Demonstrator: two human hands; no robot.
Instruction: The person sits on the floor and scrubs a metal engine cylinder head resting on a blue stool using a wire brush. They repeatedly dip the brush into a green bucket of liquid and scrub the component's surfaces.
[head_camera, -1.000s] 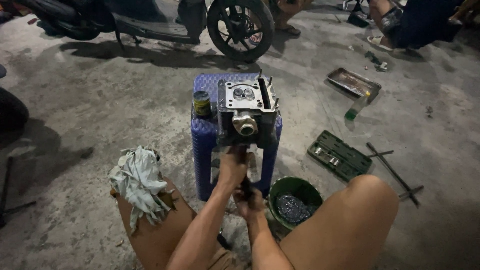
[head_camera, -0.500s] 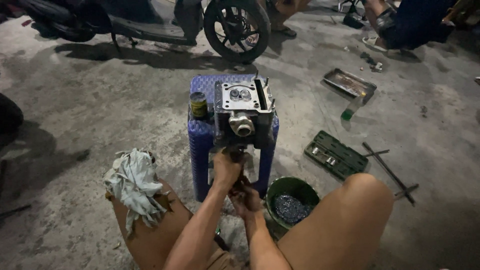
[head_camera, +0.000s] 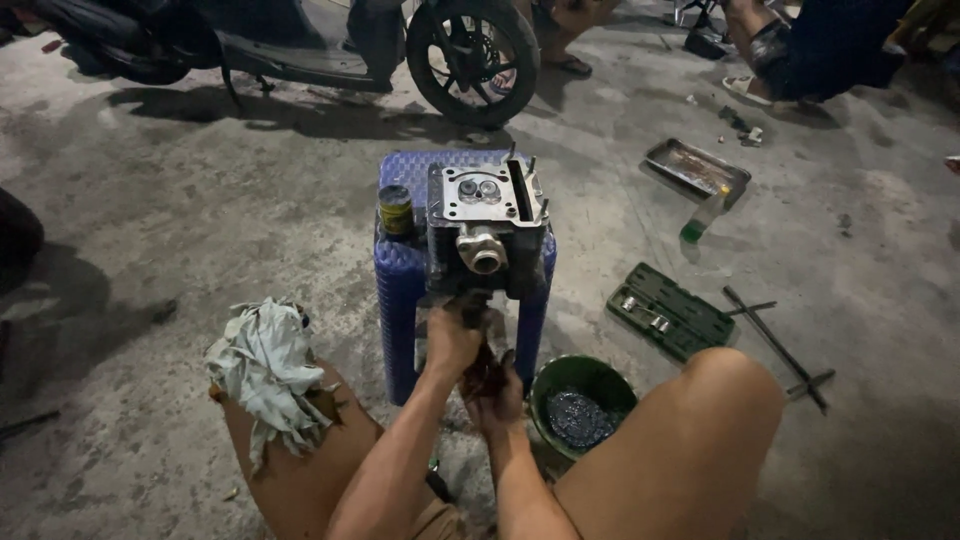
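Observation:
A grey metal engine cylinder head stands on a blue plastic stool, with a small tin can beside it on the left. My left hand is closed around a dark tool just under the near face of the cylinder head. My right hand sits right below and grips the lower end of the same tool. The tool's tip is hidden between my hands and the head.
A dirty white rag lies over my left knee. By my right knee are a green bowl of dark liquid, a green socket case and a cross wrench. A metal tray, a motorbike wheel and other people's legs lie farther off.
My hands stay clasped on the tool under the cylinder head. Only the view has shifted slightly.

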